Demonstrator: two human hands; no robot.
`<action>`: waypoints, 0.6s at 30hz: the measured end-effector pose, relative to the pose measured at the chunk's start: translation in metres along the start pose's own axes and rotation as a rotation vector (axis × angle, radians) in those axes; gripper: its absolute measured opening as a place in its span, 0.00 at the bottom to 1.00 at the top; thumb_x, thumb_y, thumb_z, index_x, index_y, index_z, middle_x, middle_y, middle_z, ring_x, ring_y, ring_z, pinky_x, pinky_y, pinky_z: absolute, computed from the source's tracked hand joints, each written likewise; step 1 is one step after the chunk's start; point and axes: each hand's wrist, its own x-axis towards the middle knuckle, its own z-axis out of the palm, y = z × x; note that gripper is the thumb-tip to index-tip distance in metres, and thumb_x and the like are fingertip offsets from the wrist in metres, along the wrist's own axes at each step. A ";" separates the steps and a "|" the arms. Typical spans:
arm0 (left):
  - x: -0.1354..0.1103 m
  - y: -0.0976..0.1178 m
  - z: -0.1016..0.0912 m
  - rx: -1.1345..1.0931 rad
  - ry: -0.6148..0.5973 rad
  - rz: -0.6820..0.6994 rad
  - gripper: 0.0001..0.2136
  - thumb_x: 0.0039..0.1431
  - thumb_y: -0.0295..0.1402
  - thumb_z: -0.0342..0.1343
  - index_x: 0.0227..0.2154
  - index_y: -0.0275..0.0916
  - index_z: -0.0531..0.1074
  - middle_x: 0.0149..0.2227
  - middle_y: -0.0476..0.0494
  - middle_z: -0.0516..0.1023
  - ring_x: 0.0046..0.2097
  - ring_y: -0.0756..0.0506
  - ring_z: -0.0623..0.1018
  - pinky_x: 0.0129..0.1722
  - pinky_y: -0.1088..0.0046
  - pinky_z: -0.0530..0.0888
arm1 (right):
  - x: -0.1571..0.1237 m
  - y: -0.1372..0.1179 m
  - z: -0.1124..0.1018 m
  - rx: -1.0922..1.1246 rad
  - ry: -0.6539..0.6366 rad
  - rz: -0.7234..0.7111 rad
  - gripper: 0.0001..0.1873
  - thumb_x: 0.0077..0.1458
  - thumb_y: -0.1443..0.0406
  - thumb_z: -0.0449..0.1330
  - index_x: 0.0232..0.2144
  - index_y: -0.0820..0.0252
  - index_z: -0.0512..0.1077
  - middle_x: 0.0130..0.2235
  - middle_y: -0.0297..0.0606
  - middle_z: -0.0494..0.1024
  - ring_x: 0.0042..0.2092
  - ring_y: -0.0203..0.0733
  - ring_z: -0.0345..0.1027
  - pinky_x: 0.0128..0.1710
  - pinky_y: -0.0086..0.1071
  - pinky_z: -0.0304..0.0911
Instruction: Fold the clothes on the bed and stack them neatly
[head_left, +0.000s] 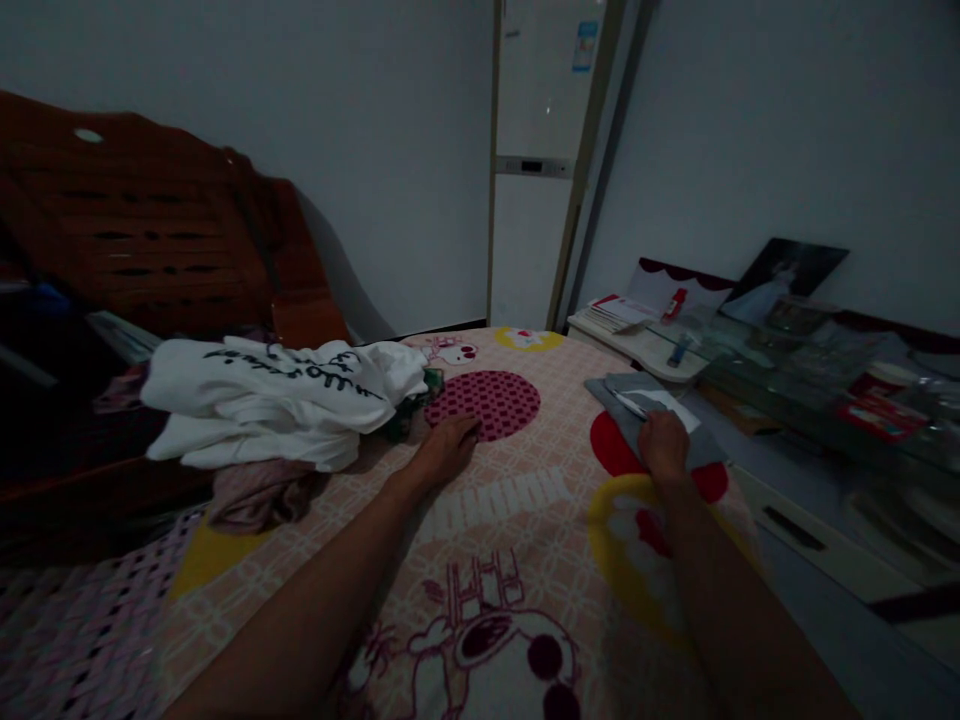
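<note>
We judge the grey packet (703, 447), near the right edge of the cloth-covered counter (555, 460), light and floppy, easiest pinched by a free corner; the slim tool (630, 402) over it looks stiff and slick. Our right hand (665, 442) seems clenched around that tool, arm outstretched, while our left hand (450, 445) rests on the cloth, its grip impossible to tell.

Plain, pale walls (390, 150) are dimly lit. The corner is occupied by a tall white upright unit (529, 240) with a narrow control panel. A reddish-brown carved wooden seat (176, 215) is seen leftward; rightward, a low white cabinet (841, 572) is placed.
</note>
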 end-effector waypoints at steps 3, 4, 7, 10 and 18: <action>0.000 -0.007 0.002 -0.004 -0.003 0.012 0.19 0.61 0.30 0.48 0.53 0.37 0.74 0.56 0.34 0.75 0.59 0.38 0.73 0.61 0.55 0.68 | -0.001 -0.002 0.002 -0.001 0.010 -0.042 0.18 0.64 0.65 0.50 0.44 0.71 0.76 0.44 0.56 0.78 0.49 0.54 0.70 0.48 0.38 0.60; 0.000 -0.008 0.003 -0.001 0.000 0.014 0.19 0.61 0.31 0.48 0.53 0.36 0.74 0.56 0.34 0.75 0.59 0.38 0.73 0.61 0.55 0.68 | -0.002 -0.004 0.002 -0.003 0.013 -0.057 0.19 0.64 0.62 0.52 0.45 0.71 0.76 0.45 0.56 0.78 0.50 0.55 0.69 0.49 0.39 0.60; 0.000 -0.010 0.005 0.006 0.005 0.022 0.19 0.61 0.31 0.48 0.53 0.34 0.74 0.57 0.32 0.75 0.59 0.37 0.73 0.62 0.54 0.67 | -0.006 -0.011 0.004 -0.010 0.014 -0.068 0.25 0.60 0.56 0.58 0.51 0.72 0.72 0.50 0.57 0.76 0.52 0.57 0.67 0.52 0.41 0.59; 0.000 -0.010 0.005 -0.002 0.011 0.021 0.19 0.60 0.31 0.48 0.52 0.35 0.74 0.56 0.32 0.75 0.59 0.37 0.73 0.61 0.53 0.68 | -0.007 -0.016 0.004 -0.028 0.000 -0.068 0.24 0.60 0.60 0.58 0.52 0.74 0.71 0.52 0.58 0.74 0.53 0.58 0.67 0.50 0.41 0.60; 0.000 -0.005 0.001 -0.028 0.006 0.000 0.19 0.59 0.30 0.50 0.52 0.37 0.75 0.56 0.34 0.76 0.58 0.37 0.73 0.61 0.54 0.67 | -0.001 -0.014 0.003 -0.028 -0.039 -0.006 0.19 0.63 0.70 0.46 0.42 0.71 0.76 0.41 0.59 0.78 0.48 0.55 0.70 0.45 0.41 0.62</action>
